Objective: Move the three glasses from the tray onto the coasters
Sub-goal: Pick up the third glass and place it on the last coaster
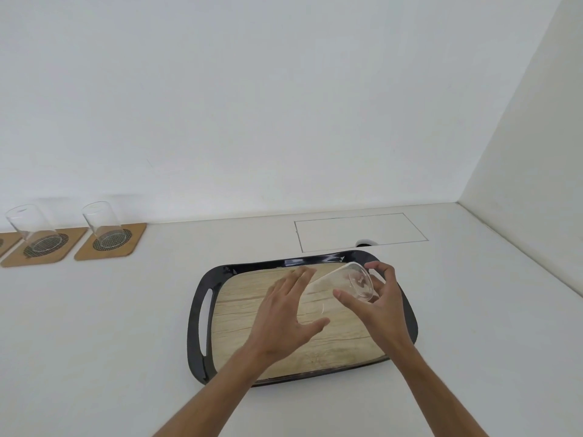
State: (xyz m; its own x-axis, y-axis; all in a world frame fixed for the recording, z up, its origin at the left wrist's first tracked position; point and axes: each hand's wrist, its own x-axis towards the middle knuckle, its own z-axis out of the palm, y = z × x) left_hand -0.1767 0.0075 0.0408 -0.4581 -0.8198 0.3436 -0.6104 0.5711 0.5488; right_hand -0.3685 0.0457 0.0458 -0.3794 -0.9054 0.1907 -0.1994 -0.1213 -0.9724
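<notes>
A clear glass point(344, 283) is tilted on its side above the tray point(202, 316), a black-rimmed tray with a wood-pattern floor. My right hand point(377, 305) grips the glass near its base end. My left hand point(290, 313) is spread open beside the glass's mouth end, fingers apart; I cannot tell whether it touches the glass. At the far left, two clear glasses point(31, 225) point(102, 225) stand upside down, each on a brown coaster point(19, 260) point(132, 244). A third coaster point(4, 244) shows only its corner at the left edge.
The white counter meets a white wall behind and another on the right. A rectangular outlined panel point(359, 231) with a small dark cable opening point(366, 242) lies just behind the tray.
</notes>
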